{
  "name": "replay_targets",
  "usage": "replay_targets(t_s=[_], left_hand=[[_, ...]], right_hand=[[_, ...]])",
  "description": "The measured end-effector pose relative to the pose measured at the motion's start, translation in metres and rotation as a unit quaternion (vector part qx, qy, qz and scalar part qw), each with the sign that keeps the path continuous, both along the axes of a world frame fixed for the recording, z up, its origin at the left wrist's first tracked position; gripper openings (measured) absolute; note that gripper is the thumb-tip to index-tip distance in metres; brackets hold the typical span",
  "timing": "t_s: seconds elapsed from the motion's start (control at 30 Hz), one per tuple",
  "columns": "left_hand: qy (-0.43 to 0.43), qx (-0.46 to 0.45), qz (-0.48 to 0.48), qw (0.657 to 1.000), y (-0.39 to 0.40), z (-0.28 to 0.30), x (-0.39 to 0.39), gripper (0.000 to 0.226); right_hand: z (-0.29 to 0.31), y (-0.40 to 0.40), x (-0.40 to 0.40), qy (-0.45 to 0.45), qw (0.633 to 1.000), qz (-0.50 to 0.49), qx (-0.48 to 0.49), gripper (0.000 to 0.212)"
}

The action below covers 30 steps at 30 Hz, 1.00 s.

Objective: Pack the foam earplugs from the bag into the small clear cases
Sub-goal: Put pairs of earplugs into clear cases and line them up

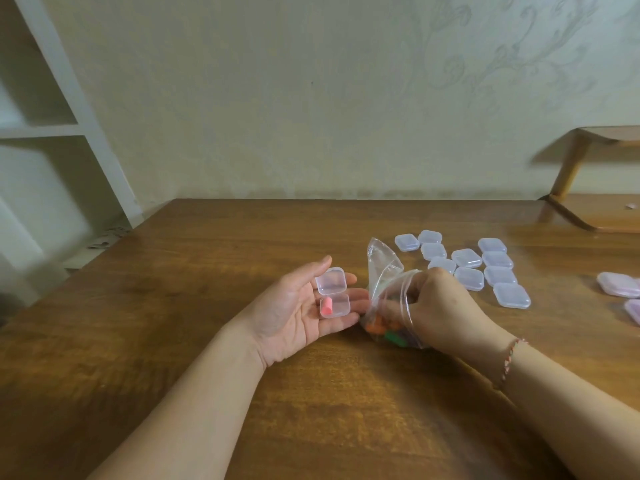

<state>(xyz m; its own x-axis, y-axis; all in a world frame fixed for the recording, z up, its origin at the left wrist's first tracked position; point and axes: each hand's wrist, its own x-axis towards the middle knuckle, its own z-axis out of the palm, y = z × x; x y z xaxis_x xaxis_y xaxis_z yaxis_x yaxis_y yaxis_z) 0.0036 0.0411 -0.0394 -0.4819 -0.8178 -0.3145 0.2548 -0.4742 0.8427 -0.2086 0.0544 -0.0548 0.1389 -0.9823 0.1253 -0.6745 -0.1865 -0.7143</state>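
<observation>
The left hand (304,308), at frame centre, lies palm-up and spread flat, carrying an open clear case (333,293) with one pink earplug (326,307) in its lower half. The right hand (440,306) is thrust into the clear bag (384,268) just right of it, fingers curled among orange and green earplugs (379,328); whether they grip one cannot be told. Closed empty cases (485,268) sit clustered on the bench (207,258) at right of frame.

Bag (384,271) between open case (333,293), left, and closed cases (485,265), right.
</observation>
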Motion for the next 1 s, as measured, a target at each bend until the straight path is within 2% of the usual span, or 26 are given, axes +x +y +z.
replay_targets(t_s=[0.07, 0.23, 0.43, 0.83, 1.0], left_hand=[[0.004, 0.004, 0.005, 1.0, -0.001, 0.0, -0.001, 0.06], [0.015, 0.013, 0.035, 0.999, -0.001, 0.0, 0.0, 0.058], [-0.003, 0.01, 0.028, 1.0, -0.003, -0.002, 0.001, 0.062], [-0.009, 0.0, 0.038, 0.999, -0.001, 0.0, -0.001, 0.061], [-0.013, 0.012, 0.042, 0.999, -0.002, 0.0, 0.001, 0.065]], right_hand=[[-0.003, -0.002, -0.002, 0.002, 1.0, -0.001, 0.002, 0.022], [0.0, -0.009, -0.012, 0.027, 0.999, -0.013, 0.015, 0.017], [0.006, -0.007, -0.017, 0.025, 0.999, 0.004, 0.023, 0.008], [-0.001, -0.012, -0.021, 0.043, 0.999, -0.012, 0.025, 0.023], [0.003, -0.01, -0.02, 0.047, 0.999, -0.013, 0.022, 0.018]])
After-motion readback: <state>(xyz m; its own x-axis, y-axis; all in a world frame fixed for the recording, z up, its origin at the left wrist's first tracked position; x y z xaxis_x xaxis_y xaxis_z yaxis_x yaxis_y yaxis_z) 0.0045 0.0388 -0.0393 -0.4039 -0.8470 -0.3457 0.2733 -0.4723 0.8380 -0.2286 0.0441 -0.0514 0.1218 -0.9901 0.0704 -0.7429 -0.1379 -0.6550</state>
